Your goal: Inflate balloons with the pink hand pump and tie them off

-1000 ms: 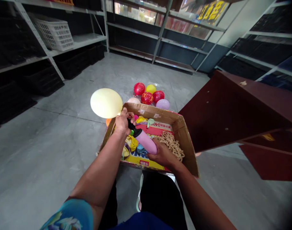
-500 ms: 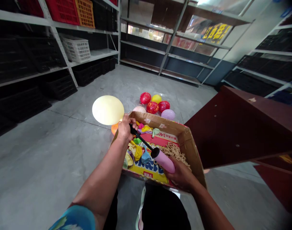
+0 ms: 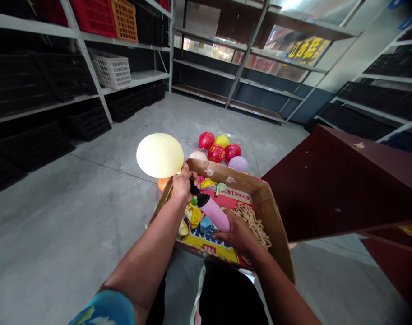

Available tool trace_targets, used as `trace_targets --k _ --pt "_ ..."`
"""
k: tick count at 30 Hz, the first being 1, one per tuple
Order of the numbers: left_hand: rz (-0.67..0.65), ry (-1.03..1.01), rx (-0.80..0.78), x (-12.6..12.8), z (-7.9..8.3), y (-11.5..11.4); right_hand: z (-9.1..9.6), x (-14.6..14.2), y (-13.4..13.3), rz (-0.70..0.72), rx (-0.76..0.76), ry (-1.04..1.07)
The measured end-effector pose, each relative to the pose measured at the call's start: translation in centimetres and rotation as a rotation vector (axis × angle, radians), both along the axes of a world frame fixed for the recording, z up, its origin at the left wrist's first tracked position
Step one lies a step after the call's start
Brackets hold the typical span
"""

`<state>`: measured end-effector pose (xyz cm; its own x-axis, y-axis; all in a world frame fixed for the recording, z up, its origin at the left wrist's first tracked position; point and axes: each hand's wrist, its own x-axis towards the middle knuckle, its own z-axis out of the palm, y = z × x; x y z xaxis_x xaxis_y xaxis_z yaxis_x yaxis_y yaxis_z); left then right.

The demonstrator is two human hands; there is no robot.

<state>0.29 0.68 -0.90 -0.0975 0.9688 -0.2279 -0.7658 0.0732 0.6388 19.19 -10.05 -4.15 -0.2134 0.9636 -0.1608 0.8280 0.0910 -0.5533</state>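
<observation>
A pale yellow balloon (image 3: 159, 155) swells at the front end of a pink hand pump (image 3: 215, 213). My left hand (image 3: 183, 183) is closed round the pump's black nozzle and the balloon's neck. My right hand (image 3: 238, 234) grips the rear of the pink barrel, which is pushed in close to the nozzle. Both hands work over an open cardboard box (image 3: 274, 217) that holds limp balloons (image 3: 194, 215) and a heap of tan rubber bands (image 3: 253, 221).
Several inflated balloons (image 3: 219, 150), red, yellow and lilac, lie on the grey floor beyond the box. A dark red board (image 3: 341, 185) leans at the right. Metal shelving with black crates and a white basket (image 3: 111, 70) lines the walls.
The pump barrel was drawn back half a second ago and is now pushed in toward the nozzle. The yellow balloon has grown slightly. My head has tilted up.
</observation>
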Motion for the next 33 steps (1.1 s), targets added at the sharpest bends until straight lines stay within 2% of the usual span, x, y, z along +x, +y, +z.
trace_targets --k 6,10,13,17,21,24,28,33 --pt "0.072 -0.033 0.034 -1.8 1.1 0.4 -0.9 4.0 -2.2 -0.026 -0.012 -0.029" --pt "0.079 -0.032 0.033 -1.6 0.9 0.5 -1.4 5.4 -2.9 -0.040 -0.023 -0.028" --pt "0.044 -0.014 0.018 -0.7 0.3 0.4 -1.5 4.9 -3.0 -0.027 -0.035 -0.025" --pt "-0.021 -0.024 0.008 0.6 0.1 -0.1 -0.9 2.6 -1.9 -0.033 -0.001 -0.055" --pt "-0.018 -0.013 0.006 1.4 0.2 -0.6 -0.5 0.2 -0.3 -0.053 0.019 -0.047" --pt "-0.027 -0.002 0.014 1.4 0.0 -0.6 -0.7 -0.5 0.1 -0.055 0.034 -0.019" --pt "-0.016 0.002 0.019 0.8 -0.1 -0.2 -1.3 0.5 -0.5 -0.034 0.023 0.000" --pt "0.049 -0.041 0.005 -0.7 0.2 0.6 -1.7 3.9 -1.9 -0.016 -0.015 0.010"
